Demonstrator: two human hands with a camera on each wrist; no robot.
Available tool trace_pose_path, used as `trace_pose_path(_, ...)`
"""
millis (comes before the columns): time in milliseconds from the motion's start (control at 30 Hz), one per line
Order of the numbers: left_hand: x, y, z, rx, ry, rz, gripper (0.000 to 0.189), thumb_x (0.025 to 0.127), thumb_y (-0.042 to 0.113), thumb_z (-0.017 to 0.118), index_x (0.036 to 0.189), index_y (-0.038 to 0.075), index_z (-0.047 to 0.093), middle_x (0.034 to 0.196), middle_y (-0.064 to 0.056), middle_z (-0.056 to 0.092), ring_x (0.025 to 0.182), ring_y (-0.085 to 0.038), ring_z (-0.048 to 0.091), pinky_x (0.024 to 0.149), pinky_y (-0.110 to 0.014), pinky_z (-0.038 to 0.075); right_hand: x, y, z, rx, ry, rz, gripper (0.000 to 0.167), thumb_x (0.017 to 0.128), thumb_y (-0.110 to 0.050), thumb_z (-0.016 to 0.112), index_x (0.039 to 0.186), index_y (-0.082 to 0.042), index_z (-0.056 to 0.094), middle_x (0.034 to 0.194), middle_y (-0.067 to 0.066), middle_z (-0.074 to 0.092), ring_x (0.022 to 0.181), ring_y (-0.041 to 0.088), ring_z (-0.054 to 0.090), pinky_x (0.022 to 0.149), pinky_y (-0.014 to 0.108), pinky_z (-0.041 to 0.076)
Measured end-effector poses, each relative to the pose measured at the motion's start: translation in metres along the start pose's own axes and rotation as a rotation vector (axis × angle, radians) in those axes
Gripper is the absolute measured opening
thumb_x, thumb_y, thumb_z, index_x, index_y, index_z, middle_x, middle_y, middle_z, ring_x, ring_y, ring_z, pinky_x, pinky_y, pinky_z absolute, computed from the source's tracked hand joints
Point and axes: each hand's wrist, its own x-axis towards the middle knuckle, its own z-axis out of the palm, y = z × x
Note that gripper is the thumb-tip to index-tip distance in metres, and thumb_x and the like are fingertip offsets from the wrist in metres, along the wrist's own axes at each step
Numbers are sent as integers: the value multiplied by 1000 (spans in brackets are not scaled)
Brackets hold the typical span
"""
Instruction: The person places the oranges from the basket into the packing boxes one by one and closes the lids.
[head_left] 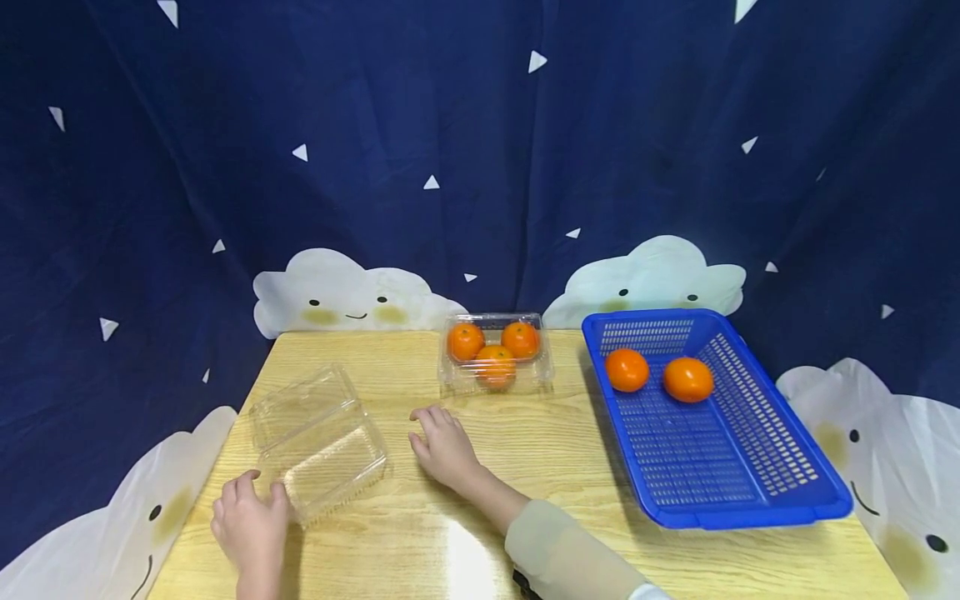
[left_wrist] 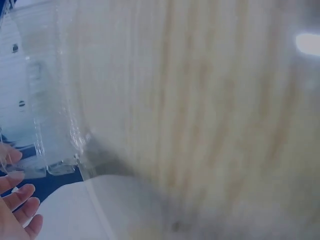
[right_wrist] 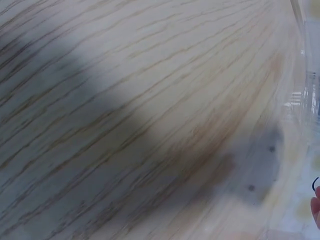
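Note:
A clear plastic clamshell box lies with its lid open on the left of the table. My left hand is at its near left corner, fingers spread and loosely bent; in the left wrist view the fingers appear just beside the clear plastic. To the right of the box, my right hand hovers over the wood with relaxed fingers and nothing in its grasp. Only a bit of that hand's fingers shows at the right wrist view's edge.
At the back middle stands another clear box with three oranges inside. A blue plastic basket on the right holds two oranges. Behind the wooden table hangs a dark blue curtain.

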Motion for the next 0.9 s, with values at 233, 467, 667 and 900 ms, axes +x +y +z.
trace_pose_path(233,-6,-8,-2,3,-39,-24,35,81,16,54,107,-7,52,107,-27,51,98,-45,42,78,-53,29,2,-11,7,27,-86,33,32,92,-29,50,119,-12,49,114,4,54,105,18,52,88,34,43)
trace_pose_path(467,-9,-12,-2,29,-88,-67,36,82,17,53,108,-8,51,100,-27,53,94,-43,44,77,-54,31,4,-23,12,33,-165,60,35,94,-35,46,119,-12,50,113,3,55,103,17,54,84,31,44)
trace_pose_path(667,-11,-14,-2,39,-83,-47,32,81,17,55,100,-8,55,96,-27,56,89,-44,48,72,-54,34,4,-31,15,23,-209,83,33,94,-38,45,115,-14,52,107,1,55,98,15,54,82,29,45)
trace_pose_path(900,-12,-17,-4,54,-139,-27,28,80,16,57,95,-7,57,93,-26,58,84,-43,51,68,-53,36,6,-38,19,7,-270,125,31,93,-41,43,108,-15,54,96,-4,54,86,10,52,74,26,43)
